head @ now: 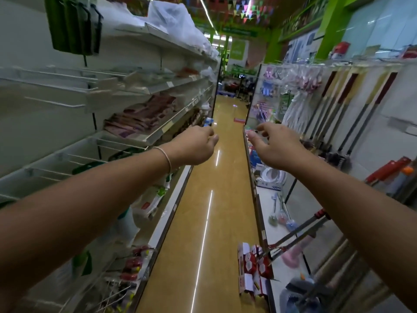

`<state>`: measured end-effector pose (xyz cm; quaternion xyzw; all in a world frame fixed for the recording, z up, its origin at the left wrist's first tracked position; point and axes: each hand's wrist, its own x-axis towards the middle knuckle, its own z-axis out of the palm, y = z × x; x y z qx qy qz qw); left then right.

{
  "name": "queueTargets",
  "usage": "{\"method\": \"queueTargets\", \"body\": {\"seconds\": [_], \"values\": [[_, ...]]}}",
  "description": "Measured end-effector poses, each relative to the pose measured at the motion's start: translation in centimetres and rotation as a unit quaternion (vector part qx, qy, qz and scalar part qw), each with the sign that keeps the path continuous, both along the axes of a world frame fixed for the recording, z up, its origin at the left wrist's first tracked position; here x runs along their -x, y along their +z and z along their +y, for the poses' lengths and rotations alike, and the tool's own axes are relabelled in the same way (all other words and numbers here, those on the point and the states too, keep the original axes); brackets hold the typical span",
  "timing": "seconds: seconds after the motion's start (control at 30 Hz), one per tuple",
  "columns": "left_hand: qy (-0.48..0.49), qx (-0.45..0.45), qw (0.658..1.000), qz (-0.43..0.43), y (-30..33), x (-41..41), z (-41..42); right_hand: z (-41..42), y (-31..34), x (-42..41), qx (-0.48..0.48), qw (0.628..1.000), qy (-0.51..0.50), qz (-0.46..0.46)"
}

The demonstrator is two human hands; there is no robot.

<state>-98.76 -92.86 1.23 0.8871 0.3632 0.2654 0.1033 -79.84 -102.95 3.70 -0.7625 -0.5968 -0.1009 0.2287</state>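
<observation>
Both my arms reach straight out in front of me down a shop aisle. My left hand (195,145) hangs in the air over the aisle with its fingers loosely curled and nothing in it; a thin bracelet sits on that wrist. My right hand (276,146) is at the same height, fingers spread and loosely bent, holding nothing. Neither hand touches a shelf or any goods.
White shelving (126,91) runs along the left with folded cloths (144,116) and bagged goods. On the right, a rack holds mops and brooms (334,114); red-and-white boxes (252,274) stand by its foot. A glossy tan floor (216,199) runs ahead between them.
</observation>
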Motion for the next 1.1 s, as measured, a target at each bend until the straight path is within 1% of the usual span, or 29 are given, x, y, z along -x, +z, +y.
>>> {"method": "queueTargets", "body": {"seconds": [0.13, 0.23, 0.4, 0.53, 0.7, 0.87, 0.97, 1.1], "values": [[0.009, -0.018, 1.000, -0.003, 2.2, -3.8, 5.7, 6.1, 1.3, -4.4, 0.003, 1.000, 0.005, 0.010], [0.017, -0.026, 0.999, -0.039, 3.2, -6.5, 9.5, 10.0, 2.0, -7.8, -0.004, 1.000, 0.011, 0.018], [0.012, -0.013, 1.000, -0.026, 2.2, -10.8, 15.0, 15.1, 1.6, -12.2, 0.007, 1.000, 0.005, 0.023], [0.006, 0.007, 0.999, -0.036, 1.2, -14.2, 19.3, 18.9, 1.0, -15.1, 0.010, 1.000, 0.005, 0.013], [-0.017, 0.020, 0.999, -0.024, -0.2, -18.6, 25.1, 23.6, -0.1, -18.6, 0.016, 1.000, -0.011, 0.024], [-0.055, 0.042, 0.997, -0.031, -1.0, -24.3, 32.0, 28.4, -0.9, -23.0, 0.009, 0.998, -0.060, 0.034], [-0.077, 0.049, 0.996, -0.022, -0.2, -28.1, 36.0, 31.4, -0.5, -25.8, 0.013, 0.994, -0.099, 0.034], [-0.133, 0.051, 0.989, -0.023, 1.2, -33.4, 40.6, 34.5, 0.3, -29.3, 0.002, 0.987, -0.156, 0.046]]}}
